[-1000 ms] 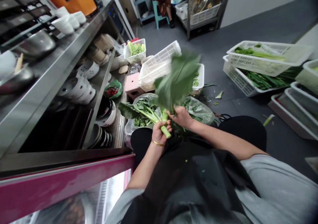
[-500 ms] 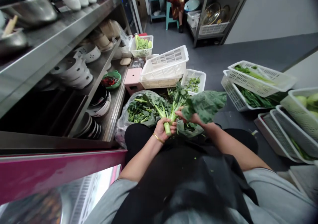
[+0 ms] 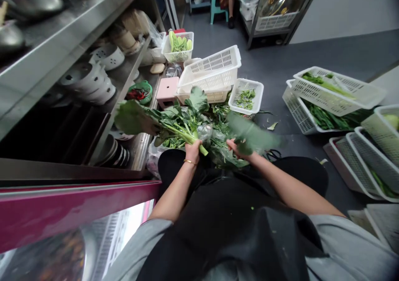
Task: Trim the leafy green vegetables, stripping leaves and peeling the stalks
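Your left hand (image 3: 192, 151) is clamped around the stalks of a bunch of greens (image 3: 174, 125); its leaves fan out up and to the left of the grip, the cut stem end poking out just right of your fingers. Behind the grip, a plastic bag (image 3: 215, 141) of more greens. Your right hand (image 3: 237, 149) pinches a single leaf (image 3: 252, 135), blurred, trailing right of the grip. Farther right, well apart on the floor: stacked white baskets (image 3: 314, 94) with greens.

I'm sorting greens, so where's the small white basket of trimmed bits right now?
In the head view the small white basket sits on the floor just right of the stacked white baskets, beyond the right hand.
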`<state>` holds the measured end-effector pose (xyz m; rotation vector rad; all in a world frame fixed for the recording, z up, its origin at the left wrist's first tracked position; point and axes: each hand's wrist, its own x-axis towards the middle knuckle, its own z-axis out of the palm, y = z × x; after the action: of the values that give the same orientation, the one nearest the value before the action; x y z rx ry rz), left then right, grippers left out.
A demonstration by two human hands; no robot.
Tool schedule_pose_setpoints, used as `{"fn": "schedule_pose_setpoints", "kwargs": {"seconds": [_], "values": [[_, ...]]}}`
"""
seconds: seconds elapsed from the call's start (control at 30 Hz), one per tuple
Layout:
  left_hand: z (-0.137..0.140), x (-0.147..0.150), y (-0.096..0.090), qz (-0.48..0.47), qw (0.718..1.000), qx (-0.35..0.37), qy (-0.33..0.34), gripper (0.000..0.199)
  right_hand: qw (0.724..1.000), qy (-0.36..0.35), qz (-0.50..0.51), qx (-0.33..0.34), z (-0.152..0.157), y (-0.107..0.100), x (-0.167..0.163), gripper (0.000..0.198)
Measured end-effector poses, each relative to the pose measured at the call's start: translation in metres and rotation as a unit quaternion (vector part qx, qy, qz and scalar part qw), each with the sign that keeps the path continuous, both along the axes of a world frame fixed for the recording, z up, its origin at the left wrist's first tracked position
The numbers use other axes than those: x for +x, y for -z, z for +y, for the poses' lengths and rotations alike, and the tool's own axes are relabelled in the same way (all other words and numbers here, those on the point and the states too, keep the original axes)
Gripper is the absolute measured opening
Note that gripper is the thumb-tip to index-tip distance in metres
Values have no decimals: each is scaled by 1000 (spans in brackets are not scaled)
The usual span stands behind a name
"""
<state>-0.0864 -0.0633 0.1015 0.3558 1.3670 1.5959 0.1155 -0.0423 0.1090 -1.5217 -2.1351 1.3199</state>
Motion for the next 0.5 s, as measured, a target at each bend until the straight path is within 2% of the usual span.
{"fn": "schedule_pose_setpoints", "kwargs": {"seconds": [0.07, 0.13, 0.27, 0.33, 0.4, 0.5], "values": [[-4, -2, 4, 51, 998, 34, -12, 16, 999, 5, -25, -33, 19, 7, 21, 46], [-11, 1, 6, 112, 992, 56, 9, 14, 998, 9, -42, -50, 36, 6, 27, 49], [-25, 22, 0, 170, 981, 73, 55, 19, 996, 46, 47, -61, 53, -21, -8, 47], [-31, 31, -6, 145, 981, 90, 96, 24, 992, 70, 88, -58, 55, -37, -34, 50], [-34, 33, -12, 72, 980, 94, 160, 33, 993, 70, 79, -42, 54, -49, -51, 51], [-32, 28, -19, -75, 969, 65, 227, 46, 997, 48, 16, 67, 43, -58, -58, 44]]}}
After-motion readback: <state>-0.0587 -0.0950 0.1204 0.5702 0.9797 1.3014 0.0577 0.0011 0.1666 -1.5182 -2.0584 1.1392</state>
